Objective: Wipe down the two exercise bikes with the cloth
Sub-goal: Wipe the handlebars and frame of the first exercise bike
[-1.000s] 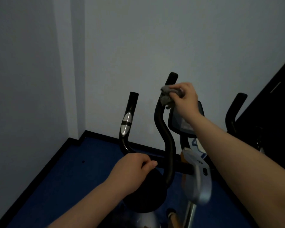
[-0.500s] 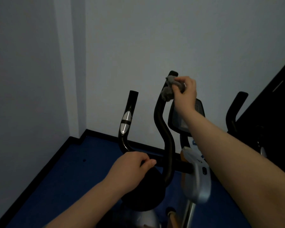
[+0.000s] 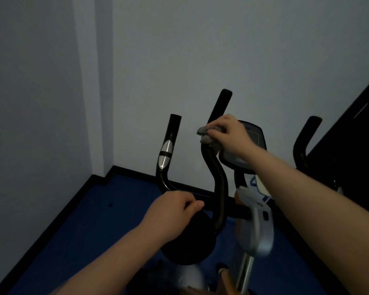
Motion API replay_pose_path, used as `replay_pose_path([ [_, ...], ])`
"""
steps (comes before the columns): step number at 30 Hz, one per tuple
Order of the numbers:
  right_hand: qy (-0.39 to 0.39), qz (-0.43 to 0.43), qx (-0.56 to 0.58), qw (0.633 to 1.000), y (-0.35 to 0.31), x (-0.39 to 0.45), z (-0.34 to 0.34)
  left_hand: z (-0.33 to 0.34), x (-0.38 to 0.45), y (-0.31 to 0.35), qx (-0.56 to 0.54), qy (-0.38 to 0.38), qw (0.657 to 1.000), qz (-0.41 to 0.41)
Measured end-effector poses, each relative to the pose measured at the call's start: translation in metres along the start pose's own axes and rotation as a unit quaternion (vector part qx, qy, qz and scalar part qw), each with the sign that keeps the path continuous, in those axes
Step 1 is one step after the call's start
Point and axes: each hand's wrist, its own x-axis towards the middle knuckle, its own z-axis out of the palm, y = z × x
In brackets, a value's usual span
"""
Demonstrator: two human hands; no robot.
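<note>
The near exercise bike has black curved handlebars and a round black console. My right hand grips a grey cloth wrapped round the upper part of the right handlebar, below its tip. My left hand curls over the handlebar's crossbar, just above the console. The left grip carries a silver sensor plate. Behind it stands a second bike with a grey display, partly hidden by my right forearm.
Both bikes stand in a room corner on blue flooring with a black skirting. White walls close off the left and back. A dark panel rises at the right, and another black handle stands before it.
My right hand has slid the cloth from near the handlebar's tip down the bar, so the tip now shows bare. My left hand has stayed on the crossbar.
</note>
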Motion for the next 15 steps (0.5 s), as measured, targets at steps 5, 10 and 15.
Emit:
replay_pose_path([
  [5,0.033,0.026,0.017,0.999,-0.014,-0.005,0.011,-0.001,0.000,0.001,-0.002,-0.003,1.000,-0.005],
  [10,-0.083,-0.017,-0.052,0.995,-0.015,-0.008,0.000,-0.001,0.000,0.002,0.001,-0.002,1.000,0.002],
  [15,-0.015,0.019,-0.023,0.999,-0.027,-0.009,0.014,-0.002,-0.001,0.002,0.003,-0.001,1.000,0.003],
])
